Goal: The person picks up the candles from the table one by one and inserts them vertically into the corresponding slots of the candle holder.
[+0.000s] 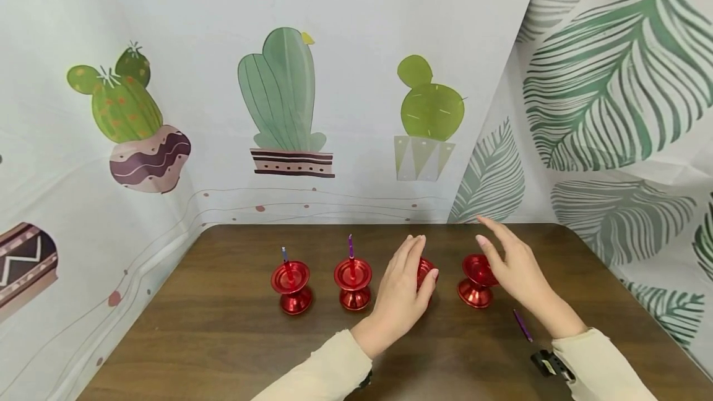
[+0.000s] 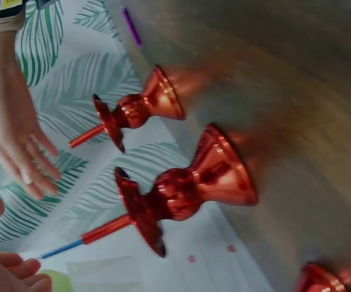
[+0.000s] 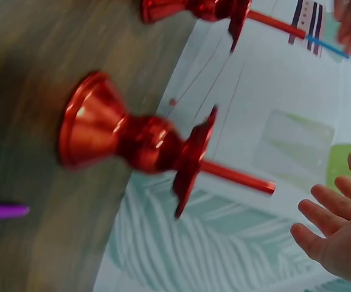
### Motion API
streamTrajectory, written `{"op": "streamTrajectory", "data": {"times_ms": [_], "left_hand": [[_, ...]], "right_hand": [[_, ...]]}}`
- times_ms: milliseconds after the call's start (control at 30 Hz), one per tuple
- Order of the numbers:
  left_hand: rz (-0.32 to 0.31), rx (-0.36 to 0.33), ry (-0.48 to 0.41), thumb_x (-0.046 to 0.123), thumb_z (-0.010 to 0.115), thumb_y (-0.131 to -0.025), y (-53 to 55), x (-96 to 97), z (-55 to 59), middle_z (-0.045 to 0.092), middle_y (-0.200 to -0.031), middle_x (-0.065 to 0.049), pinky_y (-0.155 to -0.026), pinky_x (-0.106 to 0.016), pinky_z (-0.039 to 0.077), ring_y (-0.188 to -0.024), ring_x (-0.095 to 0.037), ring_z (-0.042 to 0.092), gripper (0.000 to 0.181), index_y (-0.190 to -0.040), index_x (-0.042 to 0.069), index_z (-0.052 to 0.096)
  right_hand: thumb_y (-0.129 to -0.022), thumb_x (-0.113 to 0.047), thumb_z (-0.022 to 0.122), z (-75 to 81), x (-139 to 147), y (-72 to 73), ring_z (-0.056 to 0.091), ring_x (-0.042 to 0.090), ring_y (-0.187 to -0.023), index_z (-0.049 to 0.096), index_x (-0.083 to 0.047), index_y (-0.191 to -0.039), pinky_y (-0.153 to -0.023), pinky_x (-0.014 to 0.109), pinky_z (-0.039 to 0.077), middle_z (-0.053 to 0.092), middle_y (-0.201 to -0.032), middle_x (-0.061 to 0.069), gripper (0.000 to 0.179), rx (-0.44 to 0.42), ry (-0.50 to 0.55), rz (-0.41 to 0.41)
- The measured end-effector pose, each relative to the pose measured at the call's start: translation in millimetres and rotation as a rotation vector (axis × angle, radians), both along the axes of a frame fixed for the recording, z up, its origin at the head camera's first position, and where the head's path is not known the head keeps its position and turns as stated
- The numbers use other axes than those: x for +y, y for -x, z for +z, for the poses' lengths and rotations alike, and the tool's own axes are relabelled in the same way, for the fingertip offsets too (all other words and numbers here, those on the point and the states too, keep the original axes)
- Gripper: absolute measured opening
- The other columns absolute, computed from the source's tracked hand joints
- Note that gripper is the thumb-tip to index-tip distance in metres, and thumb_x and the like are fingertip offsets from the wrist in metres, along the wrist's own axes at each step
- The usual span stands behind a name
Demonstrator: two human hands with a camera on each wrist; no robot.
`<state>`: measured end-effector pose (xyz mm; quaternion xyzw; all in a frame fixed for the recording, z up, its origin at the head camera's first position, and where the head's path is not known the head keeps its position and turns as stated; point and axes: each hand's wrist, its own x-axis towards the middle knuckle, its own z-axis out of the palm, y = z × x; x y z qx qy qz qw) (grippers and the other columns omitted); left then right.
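My left hand (image 1: 398, 286) is open beside the third red metal candle holder (image 2: 178, 193), mostly hiding it in the head view. A thin blue candle (image 2: 62, 249) stands in that holder's tube, its tip right at my left fingers (image 2: 17, 272). My right hand (image 1: 518, 271) hovers, fingers spread and holding nothing, by the rightmost red candle holder (image 1: 475, 293). That holder's upright tube (image 3: 239, 177) has no candle in it. On the table to its right lies a purple candle (image 1: 522, 325).
Left of my hands stand two more red holders: the leftmost holder (image 1: 296, 301) bears a blue candle (image 1: 285, 255), its neighbour (image 1: 354, 297) a purple candle (image 1: 351, 246). All are on a dark wooden table (image 1: 223, 339). Patterned cloth (image 1: 356, 91) hangs behind.
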<state>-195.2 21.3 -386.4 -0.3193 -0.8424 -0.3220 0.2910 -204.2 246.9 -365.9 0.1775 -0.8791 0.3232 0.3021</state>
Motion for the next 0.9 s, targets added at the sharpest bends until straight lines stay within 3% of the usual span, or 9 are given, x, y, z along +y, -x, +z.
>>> {"op": "streamTrajectory", "data": {"times_ms": [167, 300, 367, 467, 667, 900], "left_hand": [[-0.018, 0.153, -0.031, 0.018, 0.065, -0.092, -4.2, 7.3, 6.1, 0.047, -0.139, -0.015, -0.109, -0.039, 0.036, -0.137, -0.026, 0.038, 0.056, -0.139, -0.001, 0.043], [-0.045, 0.174, 0.025, 0.019, 0.063, -0.093, -5.6, 16.3, 7.1, 0.046, -0.140, -0.014, -0.110, -0.036, 0.034, -0.138, -0.025, 0.036, 0.055, -0.139, -0.002, 0.041], [-0.064, 0.145, 0.053, 0.021, 0.062, -0.094, -4.5, 22.0, 5.7, 0.045, -0.140, -0.014, -0.110, -0.036, 0.033, -0.138, -0.024, 0.036, 0.056, -0.141, -0.001, 0.040], [-0.092, 0.067, 0.085, 0.023, 0.060, -0.095, -1.0, 31.6, 2.1, 0.044, -0.142, -0.013, -0.109, -0.036, 0.035, -0.137, -0.025, 0.037, 0.057, -0.142, -0.001, 0.038], [-0.134, -0.204, 0.101, 0.024, 0.060, -0.096, 8.6, 53.7, -7.2, 0.043, -0.144, -0.011, -0.108, -0.030, 0.035, -0.135, -0.021, 0.039, 0.059, -0.144, 0.001, 0.036], [-0.127, -0.461, 0.094, 0.028, 0.062, -0.094, 16.6, 73.4, -19.2, 0.040, -0.146, -0.010, -0.105, -0.025, 0.038, -0.134, -0.017, 0.040, 0.064, -0.145, -0.001, 0.035]], "right_hand": [[-0.099, -0.014, 0.055, -7.8, 17, -7.3, 0.044, 0.049, -0.123, 0.045, -0.004, -0.141, -0.095, 0.063, 0.036, 0.048, -0.137, 0.025, 0.045, -0.030, 0.012, -0.026], [-0.098, -0.013, 0.055, -14.8, 29, -12.9, 0.044, 0.052, -0.121, 0.045, -0.001, -0.140, -0.093, 0.065, 0.035, 0.047, -0.137, 0.028, 0.045, -0.051, 0.008, -0.058], [-0.099, -0.014, 0.055, -17.9, 34, -15.4, 0.043, 0.053, -0.121, 0.044, 0.000, -0.140, -0.093, 0.066, 0.035, 0.047, -0.137, 0.029, 0.045, -0.071, 0.001, -0.075], [-0.100, -0.016, 0.053, -23.4, 41, -19.4, 0.042, 0.055, -0.121, 0.042, 0.001, -0.142, -0.093, 0.067, 0.034, 0.045, -0.136, 0.032, 0.047, -0.109, -0.011, -0.091], [-0.101, -0.018, 0.051, -36.7, 54, -24.0, 0.040, 0.059, -0.119, 0.037, 0.006, -0.142, -0.091, 0.069, 0.033, 0.042, -0.135, 0.037, 0.050, -0.178, -0.033, -0.105], [-0.101, -0.019, 0.051, -54.2, 62, -25.2, 0.039, 0.060, -0.119, 0.040, 0.014, -0.135, -0.090, 0.069, 0.034, 0.040, -0.134, 0.041, 0.049, -0.270, -0.091, -0.083]]}}
